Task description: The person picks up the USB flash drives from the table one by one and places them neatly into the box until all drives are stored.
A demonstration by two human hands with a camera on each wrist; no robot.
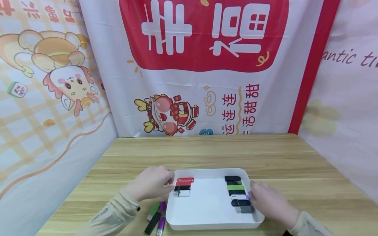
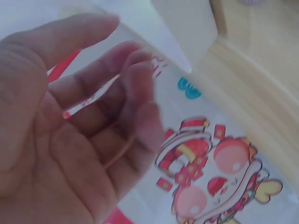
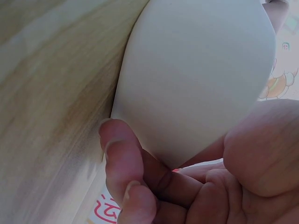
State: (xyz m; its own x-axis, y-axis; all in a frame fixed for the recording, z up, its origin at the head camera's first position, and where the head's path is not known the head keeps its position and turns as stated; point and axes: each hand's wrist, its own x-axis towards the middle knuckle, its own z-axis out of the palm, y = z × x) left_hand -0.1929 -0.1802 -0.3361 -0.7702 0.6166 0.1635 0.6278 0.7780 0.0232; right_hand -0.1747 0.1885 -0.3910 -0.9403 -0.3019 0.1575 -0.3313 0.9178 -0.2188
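A shallow white tray (image 1: 211, 218) lies on the table with two columns of USB flash drives inside. The left column has a red drive (image 1: 185, 180), a black drive (image 1: 182, 188) and a white one (image 1: 184, 193). On the right are several more, among them a bright green drive (image 1: 235, 187) and a grey one (image 1: 245, 209). My left hand (image 1: 155, 183) is at the tray's left rim, fingers loosely bent; in the left wrist view nothing shows between thumb and fingers. My right hand (image 3: 187, 182) holds the tray's right side, fingers curled against the outer wall.
Outside the tray's lower left lie several loose flash drives: a green one (image 1: 153, 210), a black one (image 1: 152, 223) and purple ones, such as this purple drive (image 1: 161, 224). The wooden table (image 1: 203, 150) ends at a printed cloth backdrop (image 1: 183, 78).
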